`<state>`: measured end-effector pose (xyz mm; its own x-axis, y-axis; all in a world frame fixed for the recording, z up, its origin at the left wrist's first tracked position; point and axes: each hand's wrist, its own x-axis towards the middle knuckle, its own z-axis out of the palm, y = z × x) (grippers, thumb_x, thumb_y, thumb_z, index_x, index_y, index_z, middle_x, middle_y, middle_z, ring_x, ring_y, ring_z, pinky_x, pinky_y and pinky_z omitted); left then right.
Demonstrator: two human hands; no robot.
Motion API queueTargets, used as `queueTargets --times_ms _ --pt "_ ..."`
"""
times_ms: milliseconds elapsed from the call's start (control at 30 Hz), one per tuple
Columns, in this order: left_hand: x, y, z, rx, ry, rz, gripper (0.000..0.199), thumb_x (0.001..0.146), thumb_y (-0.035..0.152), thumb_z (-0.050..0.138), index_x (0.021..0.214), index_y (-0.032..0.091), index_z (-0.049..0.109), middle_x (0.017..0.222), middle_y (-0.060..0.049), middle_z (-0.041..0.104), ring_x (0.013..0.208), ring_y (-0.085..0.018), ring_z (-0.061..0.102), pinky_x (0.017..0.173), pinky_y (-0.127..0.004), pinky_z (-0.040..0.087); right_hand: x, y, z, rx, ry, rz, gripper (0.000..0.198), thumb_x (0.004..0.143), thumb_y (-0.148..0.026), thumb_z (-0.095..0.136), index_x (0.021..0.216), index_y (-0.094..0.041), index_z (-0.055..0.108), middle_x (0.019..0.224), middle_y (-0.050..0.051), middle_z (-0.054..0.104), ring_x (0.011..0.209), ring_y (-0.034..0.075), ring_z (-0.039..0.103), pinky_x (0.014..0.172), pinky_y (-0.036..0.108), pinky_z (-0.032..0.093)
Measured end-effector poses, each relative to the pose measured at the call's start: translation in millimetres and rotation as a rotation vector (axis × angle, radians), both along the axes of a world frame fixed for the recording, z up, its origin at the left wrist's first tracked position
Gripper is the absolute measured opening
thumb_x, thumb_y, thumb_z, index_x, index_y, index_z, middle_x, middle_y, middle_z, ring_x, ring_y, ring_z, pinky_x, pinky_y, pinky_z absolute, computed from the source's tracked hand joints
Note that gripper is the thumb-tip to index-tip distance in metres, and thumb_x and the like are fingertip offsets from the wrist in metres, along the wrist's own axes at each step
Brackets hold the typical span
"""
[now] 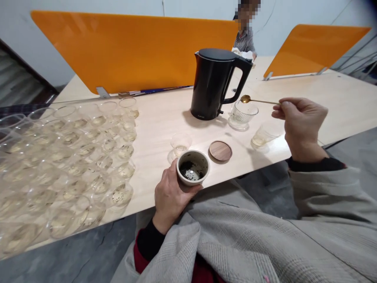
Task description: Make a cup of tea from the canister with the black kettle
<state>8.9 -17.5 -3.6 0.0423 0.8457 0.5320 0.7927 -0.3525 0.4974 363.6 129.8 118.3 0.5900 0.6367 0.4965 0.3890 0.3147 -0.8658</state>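
Left hand fingers wrapped around a small pale ceramic cup holding dark tea leaves, at the near edge of the light wooden table. Right hand fingers pinched on a slim gold metal spoon, its bowl above a ribbed clear glass cup beside the black electric kettle. A round wooden lid lies just right of the ceramic cup.

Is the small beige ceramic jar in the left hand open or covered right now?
Open. The small beige ceramic jar, gripped by the left hand, shows dark tea leaves inside; the round wooden lid lies beside it on the pale wooden table.
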Motion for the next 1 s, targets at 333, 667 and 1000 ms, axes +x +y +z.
queueTargets --times_ms 333,667,1000 --pt "-0.5 -0.1 -0.1 0.005 0.005 -0.008 0.100 0.085 0.073 0.080 0.159 0.017 0.043 0.125 -0.016 0.076 0.108 -0.033 0.077 0.087 -0.045 0.066 28.3 58.0 -6.6 -0.644 -0.374 -0.028 0.025 0.096 -0.012 0.063 0.108 -0.001 0.082 0.084 0.014 0.077 0.071 0.013 0.066 0.075 0.029 0.054" --pt "0.6 -0.3 -1.5 -0.009 -0.001 -0.003 0.103 0.083 0.076 0.080 0.160 0.020 0.040 0.131 -0.016 0.075 0.111 -0.033 0.077 0.088 -0.044 0.066 -0.9 11.6 3.2 -0.558 -1.073 -0.228 0.053 0.102 -0.049 0.063 0.144 -0.017 0.070 0.127 0.019 0.077 0.118 0.034 0.065 0.092 0.046 0.051" --pt "1.9 -1.1 -1.8 -0.043 -0.034 -0.004 0.107 0.079 0.074 0.085 0.159 0.021 0.039 0.130 -0.015 0.075 0.112 -0.033 0.076 0.089 -0.045 0.066 -59.1 -45.6 -100.5 -0.366 -1.169 0.691 0.078 0.095 -0.067 0.067 0.156 -0.019 0.058 0.158 0.024 0.057 0.135 0.045 0.059 0.106 0.067 0.055"
